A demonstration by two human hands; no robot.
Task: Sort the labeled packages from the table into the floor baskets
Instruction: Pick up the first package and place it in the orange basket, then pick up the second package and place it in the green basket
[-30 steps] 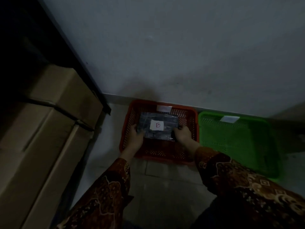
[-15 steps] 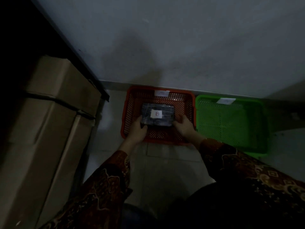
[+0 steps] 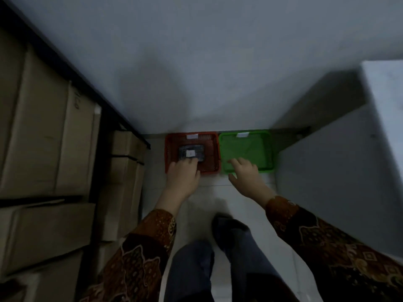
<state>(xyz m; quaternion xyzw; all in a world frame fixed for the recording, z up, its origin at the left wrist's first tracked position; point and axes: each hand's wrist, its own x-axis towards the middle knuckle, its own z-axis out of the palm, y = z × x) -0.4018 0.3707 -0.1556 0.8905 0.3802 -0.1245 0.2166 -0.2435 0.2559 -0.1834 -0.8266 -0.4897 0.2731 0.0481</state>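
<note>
A dark wrapped package (image 3: 192, 153) with a white label lies flat inside the red floor basket (image 3: 212, 149) by the wall. Beside it on the right stands a green basket (image 3: 246, 149) with nothing visible in it. Both baskets carry a small white tag on the far rim. My left hand (image 3: 182, 178) hovers over the red basket's near edge, fingers spread, holding nothing. My right hand (image 3: 246, 174) is open too, over the green basket's near edge.
Stacked cardboard boxes (image 3: 43, 131) fill shelving on the left, with a dark shelf rail (image 3: 130, 131) jutting toward the baskets. A grey surface (image 3: 349, 162) rises on the right. My legs (image 3: 218, 258) stand on the pale tiled floor behind the baskets.
Both hands have let go of the package, which now rests in the red basket. The hands pulled back and up, the right one drifting over the green basket. The view rose away from the floor.
</note>
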